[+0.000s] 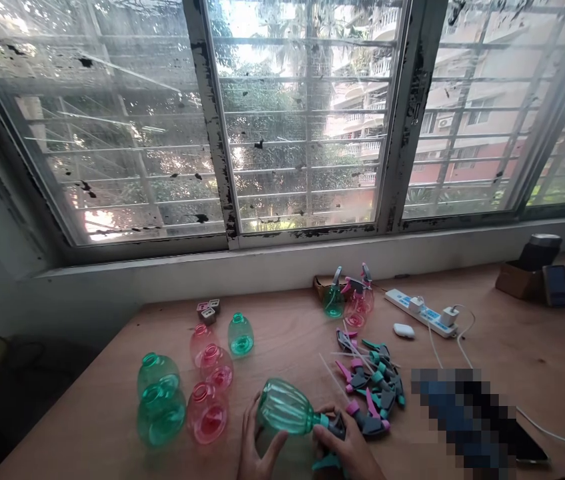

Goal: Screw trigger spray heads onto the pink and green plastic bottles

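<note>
A clear green bottle (285, 407) lies tilted on its side in the air, its neck to the right. My left hand (258, 443) is closed around its base end, thumb below and fingers behind. On the neck sits a spray head with a teal collar (320, 420) and a dark grey body; my right hand (349, 445) grips it between thumb and fingers. Whether the collar is fully screwed on, I cannot tell. Close to my right hand lies a pile of loose spray heads (379, 380), grey with pink or teal parts, some with thin tubes.
Left on the wooden table stand open green bottles (161, 413) and pink bottles (207, 413). Several bottles with spray heads (357, 303) stand near the window wall. A power strip (419, 312), white earbud case (403, 331), cables and a cardboard box (519, 280) are on the right.
</note>
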The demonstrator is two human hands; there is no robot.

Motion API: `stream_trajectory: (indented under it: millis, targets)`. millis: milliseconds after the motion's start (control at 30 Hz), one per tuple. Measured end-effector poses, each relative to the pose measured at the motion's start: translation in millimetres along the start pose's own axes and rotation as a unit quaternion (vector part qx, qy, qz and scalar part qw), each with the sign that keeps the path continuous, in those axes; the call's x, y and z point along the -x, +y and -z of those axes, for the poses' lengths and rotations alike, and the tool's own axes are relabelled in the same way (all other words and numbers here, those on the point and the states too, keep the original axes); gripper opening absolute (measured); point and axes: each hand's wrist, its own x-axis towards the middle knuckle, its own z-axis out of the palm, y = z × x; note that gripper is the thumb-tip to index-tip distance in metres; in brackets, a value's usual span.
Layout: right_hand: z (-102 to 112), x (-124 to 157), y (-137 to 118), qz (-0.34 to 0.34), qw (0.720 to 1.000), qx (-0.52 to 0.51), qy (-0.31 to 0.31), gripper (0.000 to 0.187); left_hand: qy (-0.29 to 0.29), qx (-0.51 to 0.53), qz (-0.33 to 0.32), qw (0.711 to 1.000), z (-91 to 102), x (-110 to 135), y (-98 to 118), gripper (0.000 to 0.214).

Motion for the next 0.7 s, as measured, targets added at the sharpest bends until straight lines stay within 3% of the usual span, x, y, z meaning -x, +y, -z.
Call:
stream_trajectory:
  millis: [133,333,433,600,700]
  targets:
    - [0,-1,-4,-0.006,1.000,-0.025,-0.002,0.042,-0.058,-0.020,0.039,0.997,2.4,0,3,0.073]
    - [1,3,-1,-0.006,1.000,0.003,-0.019,0.042,0.024,0.020,0.078,0.996,-5.0,6,16,0.075]
    - [0,3,-1,-0.012,1.000,0.001,-0.016,0.041,0.015,0.035,0.107,0.994,-4.2,4,21,0.072]
    - [-2,2,-4,-0.011,1.000,-0.012,-0.006,0.042,0.000,-0.030,-0.005,1.000,0.4,-1,22,0.062]
    - [-3,3,-9,-0.007,1.000,-0.014,0.011,0.040,-0.029,-0.032,0.030,0.999,0.7,1,20,0.058]
